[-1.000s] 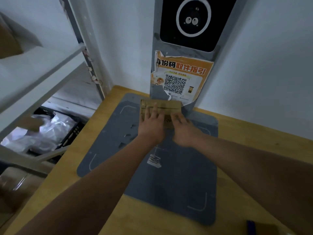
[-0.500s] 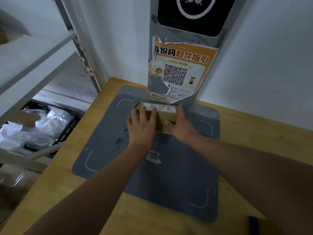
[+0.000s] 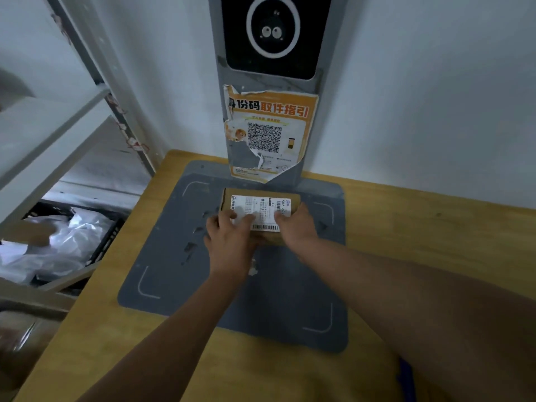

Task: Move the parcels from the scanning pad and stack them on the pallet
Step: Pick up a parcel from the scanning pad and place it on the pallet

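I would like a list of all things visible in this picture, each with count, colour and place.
parcel: one, brown with white label, at the pad's far end
pad: one, grey, on the table
table: one, yellow wood, against the wall
scanner post: one, grey with black screen, behind the pad
poster: one, orange, torn, on the post
shelf: one, white, left
crate: one, black, below the shelf
bags: count unclear, white, in the crate
left hand: holds the parcel's left side
right hand: holds its right side

Parcel label (image 3: 260, 210) text illegible; blue item (image 3: 406, 378) apparently cropped at bottom.
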